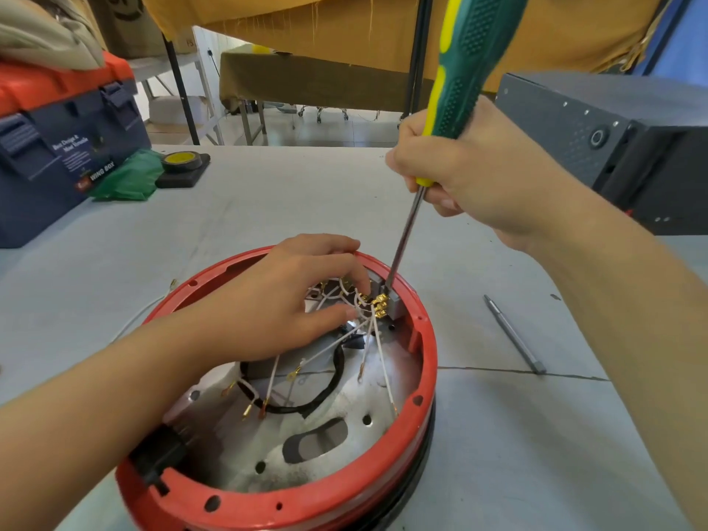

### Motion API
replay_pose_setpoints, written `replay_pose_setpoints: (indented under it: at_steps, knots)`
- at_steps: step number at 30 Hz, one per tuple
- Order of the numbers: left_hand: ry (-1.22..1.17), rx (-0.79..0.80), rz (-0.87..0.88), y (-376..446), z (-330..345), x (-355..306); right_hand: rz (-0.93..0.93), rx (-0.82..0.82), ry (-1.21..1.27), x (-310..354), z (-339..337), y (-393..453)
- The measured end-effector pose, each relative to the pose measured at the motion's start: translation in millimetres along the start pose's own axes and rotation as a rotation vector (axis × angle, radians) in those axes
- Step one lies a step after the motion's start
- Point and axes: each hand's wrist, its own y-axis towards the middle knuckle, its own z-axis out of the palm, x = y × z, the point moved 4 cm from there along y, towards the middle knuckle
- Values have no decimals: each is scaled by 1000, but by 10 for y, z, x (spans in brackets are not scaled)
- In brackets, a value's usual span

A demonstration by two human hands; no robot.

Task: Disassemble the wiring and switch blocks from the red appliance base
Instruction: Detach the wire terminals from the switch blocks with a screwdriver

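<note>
— Red appliance base [423, 362], where does it sit?

— On the grey surface [536, 435], close to the person, open side up. Inside you see a silvery metal plate, a loop of black cable [337, 367] and loose white wires [377, 341] with gold terminals at their ends.

— And the switch block?

— Grey switch block [390, 298] stands against the far inner wall of the rim, with gold connectors [380, 303] clustered on its near face.

— What is the left hand doing?

— Left hand [291, 297] reaches into the base, fingers curled; thumb and fingertips pinch the white wires just beside the connectors.

— The right one?

— Right hand [475, 174] is clenched round the screwdriver [458, 76], at the bottom of its green and yellow handle. The shaft slants down and its tip meets the top of the switch block.

— Anything else around?

— A grey pen [515, 335] lies on the surface to the right of the base. A blue toolbox [57, 155] with a red lid stands far left, with a green bag [128, 178] and a roll of tape [180, 159] beside it. A dark grey box [613, 143] stands far right.
</note>
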Motion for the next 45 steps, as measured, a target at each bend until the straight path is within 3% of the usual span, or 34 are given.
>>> replay_pose_setpoints:
  at_steps: [13,30,34,39,45]
  knots:
    - [13,5,-20,12,17,-14,203,-165,422,-586,-183,-118]
    - [0,-1,-36,27,31,7,306,-142,609,-887,-88,-135]
    - [-13,8,-41,19,36,15,286,-102,583,-847,91,-132]
    - [-33,1,-27,16,21,13,228,-263,645,-718,-223,-173]
    - [-15,-26,-11,22,7,23,165,-334,674,-657,-273,-302]
